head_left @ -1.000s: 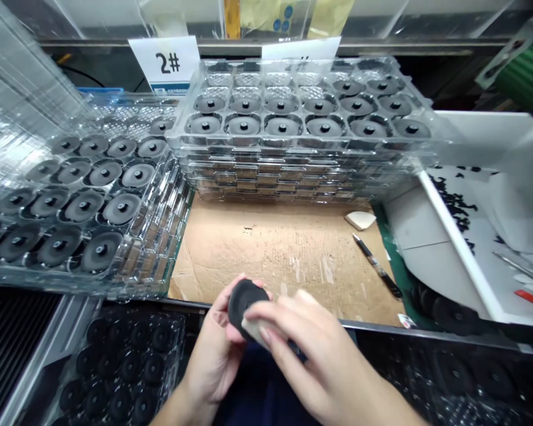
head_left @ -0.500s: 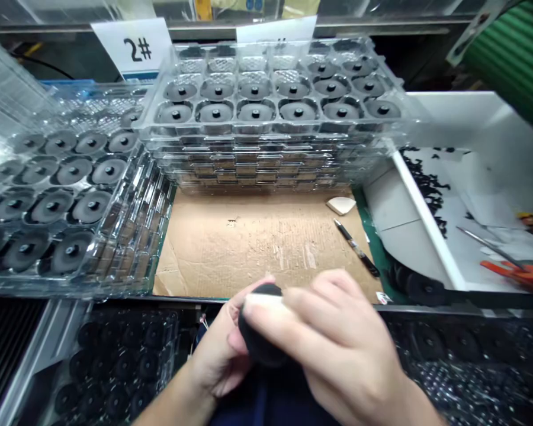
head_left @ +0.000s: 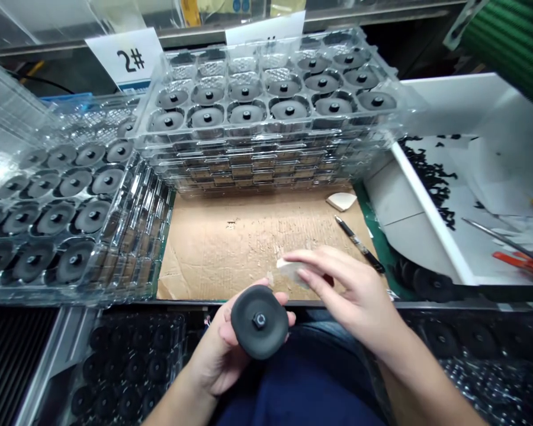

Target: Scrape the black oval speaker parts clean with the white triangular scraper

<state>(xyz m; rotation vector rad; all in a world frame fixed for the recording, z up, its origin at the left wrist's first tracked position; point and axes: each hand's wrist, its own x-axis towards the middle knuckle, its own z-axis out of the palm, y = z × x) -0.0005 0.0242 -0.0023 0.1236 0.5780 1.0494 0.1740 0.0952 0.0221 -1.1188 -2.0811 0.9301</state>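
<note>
Clamped in the curled fingers of the left hand [head_left: 217, 349], a round black rubber disc with a central stud [head_left: 259, 331] sits at six o'clock of the brown cardboard sheet [head_left: 231, 254]. Just above it, the right hand [head_left: 355, 296] pinches a pale wedge-shaped pad [head_left: 291, 272], apart from the disc. Stacked clear plastic trays [head_left: 266, 133] of matching discs stand at twelve o'clock.

showing matt black on the disc [head_left: 244, 331], glossy clear plastic on the tray [head_left: 249, 135], and rough, scuffed brown paper fibre on the cardboard [head_left: 231, 254]
</note>
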